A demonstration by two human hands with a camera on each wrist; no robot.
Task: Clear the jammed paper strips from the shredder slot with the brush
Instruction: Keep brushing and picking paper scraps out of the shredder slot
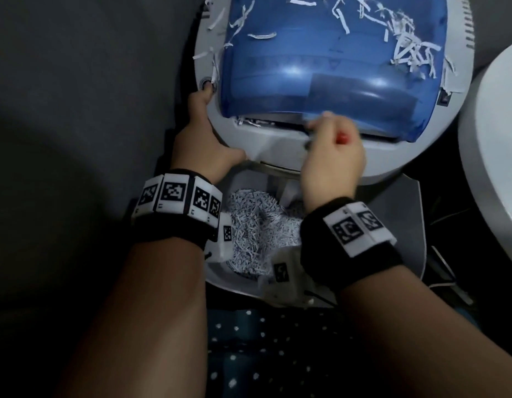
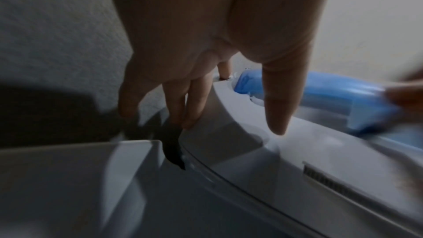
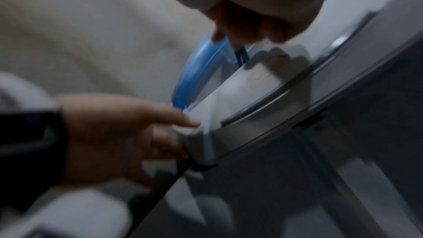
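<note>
The left hand (image 1: 204,145) rests with straight fingers on the shredder (image 1: 280,150) rim. At the slot (image 1: 277,123), paper strips (image 1: 249,121) poke out. The right hand (image 1: 332,150) grips the brush (image 1: 341,137) (mostly hidden, blurred) there.

You have a pale grey shredder (image 1: 280,150) with a translucent blue cover (image 1: 329,67), a darker blue rectangle at its near right. White strips (image 1: 407,50) lie scattered on the blue, thickest at the far right. A spot of red (image 1: 342,137) shows inside your right hand (image 1: 332,156). The bin (image 1: 220,275) below is pale grey, and its shreds (image 1: 260,234) are white flecked with dark print. Your wristbands (image 1: 174,239) are black, carrying white tiles with black square patterns. Near you lies dark blue cloth (image 1: 277,354) with white dots.
</note>
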